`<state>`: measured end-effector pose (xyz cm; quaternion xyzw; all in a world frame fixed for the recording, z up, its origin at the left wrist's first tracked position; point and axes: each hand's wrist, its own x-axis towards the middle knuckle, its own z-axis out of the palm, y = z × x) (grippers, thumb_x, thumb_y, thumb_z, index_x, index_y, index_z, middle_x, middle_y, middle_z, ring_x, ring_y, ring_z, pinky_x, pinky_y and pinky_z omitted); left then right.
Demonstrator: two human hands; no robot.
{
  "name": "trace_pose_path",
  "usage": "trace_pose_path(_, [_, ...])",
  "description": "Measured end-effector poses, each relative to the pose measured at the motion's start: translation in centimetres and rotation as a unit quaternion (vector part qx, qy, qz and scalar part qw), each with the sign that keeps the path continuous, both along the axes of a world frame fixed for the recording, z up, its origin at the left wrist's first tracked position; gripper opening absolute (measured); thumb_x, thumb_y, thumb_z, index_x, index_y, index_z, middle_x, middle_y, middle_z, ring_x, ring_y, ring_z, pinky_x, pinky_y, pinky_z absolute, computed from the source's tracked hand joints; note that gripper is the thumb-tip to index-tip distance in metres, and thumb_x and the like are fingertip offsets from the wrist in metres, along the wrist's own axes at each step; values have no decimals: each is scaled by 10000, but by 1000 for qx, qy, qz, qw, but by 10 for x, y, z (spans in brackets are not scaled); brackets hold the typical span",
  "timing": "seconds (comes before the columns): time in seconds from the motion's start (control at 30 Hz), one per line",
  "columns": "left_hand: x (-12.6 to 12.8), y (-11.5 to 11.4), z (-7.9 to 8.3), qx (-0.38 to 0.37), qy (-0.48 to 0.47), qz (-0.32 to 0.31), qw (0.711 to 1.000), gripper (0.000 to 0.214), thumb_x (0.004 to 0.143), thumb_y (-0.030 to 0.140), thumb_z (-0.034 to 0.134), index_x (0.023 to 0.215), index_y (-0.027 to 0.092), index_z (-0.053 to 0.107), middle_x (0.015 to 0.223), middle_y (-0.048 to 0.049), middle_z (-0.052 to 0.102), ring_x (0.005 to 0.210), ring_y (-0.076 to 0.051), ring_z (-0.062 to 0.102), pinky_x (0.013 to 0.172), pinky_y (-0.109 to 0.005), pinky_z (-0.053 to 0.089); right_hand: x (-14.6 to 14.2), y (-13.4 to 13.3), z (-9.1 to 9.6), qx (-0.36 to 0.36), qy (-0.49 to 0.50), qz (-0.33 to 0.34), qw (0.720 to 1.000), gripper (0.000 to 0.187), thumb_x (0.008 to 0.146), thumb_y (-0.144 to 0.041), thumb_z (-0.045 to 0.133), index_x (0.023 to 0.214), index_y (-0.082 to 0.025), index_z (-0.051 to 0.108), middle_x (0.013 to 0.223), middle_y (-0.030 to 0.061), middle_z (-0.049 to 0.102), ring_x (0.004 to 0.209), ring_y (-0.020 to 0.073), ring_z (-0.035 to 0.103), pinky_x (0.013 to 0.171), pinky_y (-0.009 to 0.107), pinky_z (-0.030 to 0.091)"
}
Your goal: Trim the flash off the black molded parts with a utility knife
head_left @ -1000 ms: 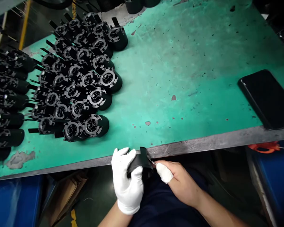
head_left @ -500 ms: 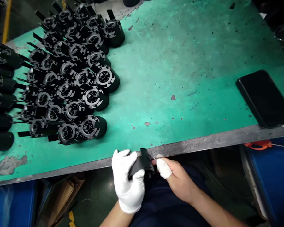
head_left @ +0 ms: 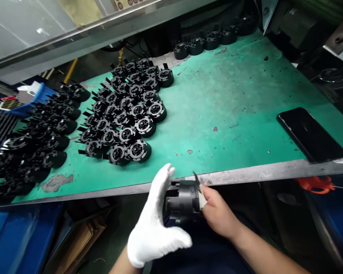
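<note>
A black round plastic housing is held just below the front edge of the green table. My left hand, in a white glove, lies flat against the housing's left end with fingers stretched upward and the thumb out beneath it. My bare right hand, its thumb wrapped in white tape, is closed on the housing's right end. A thin dark sliver sticks up by the right thumb; I cannot make out what it is.
Several rows of similar black housings lie on the table's left half, with more at far left and a few at the back. A black phone lies at right. A blue tray and an orange object are nearby.
The view has lifted, showing more of the table's back. My left hand has unwrapped from the housing and now lies flat against it; the housing has turned sideways between both hands.
</note>
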<state>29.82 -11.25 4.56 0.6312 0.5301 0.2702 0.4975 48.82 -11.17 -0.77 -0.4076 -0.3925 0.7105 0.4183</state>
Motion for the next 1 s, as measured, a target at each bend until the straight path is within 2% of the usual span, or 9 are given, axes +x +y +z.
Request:
trace_pose_path(0.07, [2,3,1,7,10,-38,999,992,700,657,789,1514,302,347,1513,-171,472,1375,-377,512,1129,-561,475,-9,-3,2,-21,24,19,999,224,922,-240,578,1100,-215,713,943,25,673,859,196,590,843,309,484])
trace_pose_path(0.13, [9,5,-1,86,81,-2,993,827,761,489,809,1462,293,415,1442,-149,536,1313,-350,568,1109,-553,491,-11,-11,-1,-60,17,15,998,217,953,-297,553,1101,-217,690,854,8,619,739,162,535,725,280,473])
trace_pose_path(0.17, [13,5,-3,133,142,30,980,780,779,421,797,1452,280,430,1424,-145,544,1305,-346,566,1106,-557,484,-9,-16,-5,-85,7,8,996,248,979,-343,517,1130,-219,671,827,1,589,681,145,492,655,266,448])
trace_pose_path(0.23, [21,5,-8,207,274,71,937,724,796,339,768,1444,247,458,1393,-147,553,1288,-349,553,1090,-569,472,-1,-24,-12,-124,-13,4,992,338,1021,-414,429,1211,-221,632,815,-4,550,617,125,420,563,251,384])
trace_pose_path(0.33, [29,4,-22,263,366,66,890,630,810,264,739,1399,227,519,1316,-136,592,1224,-340,563,1066,-562,461,12,-29,-19,-111,-52,30,992,346,1022,-381,434,1250,-219,638,805,-4,545,632,129,431,585,259,392])
trace_pose_path(0.47, [35,1,-38,302,339,93,886,589,802,213,749,1353,221,542,1289,-137,576,1245,-327,544,1087,-536,442,14,-21,-21,-66,-67,51,994,306,1017,-358,458,1131,-231,712,792,6,611,748,176,550,753,315,479])
trace_pose_path(0.6, [39,-1,-40,280,340,107,891,570,810,214,749,1340,222,540,1278,-133,558,1249,-322,531,1106,-538,421,8,-13,-23,-57,-51,58,995,314,1020,-341,460,1158,-249,727,982,31,724,928,226,643,876,360,501])
trace_pose_path(0.8, [39,-1,-44,289,336,118,889,563,781,189,771,1299,240,559,1222,-112,539,1221,-322,525,1069,-546,452,8,-14,-26,-60,-87,63,992,311,1025,-321,461,1167,-261,731,1038,31,750,911,223,665,828,349,514])
trace_pose_path(1.0, [38,-1,-47,297,340,118,884,552,742,152,786,1247,239,580,1161,-100,552,1175,-323,535,1037,-551,470,6,-9,-26,-61,-104,52,991,271,1010,-286,480,1066,-240,741,940,31,735,901,224,658,842,342,505])
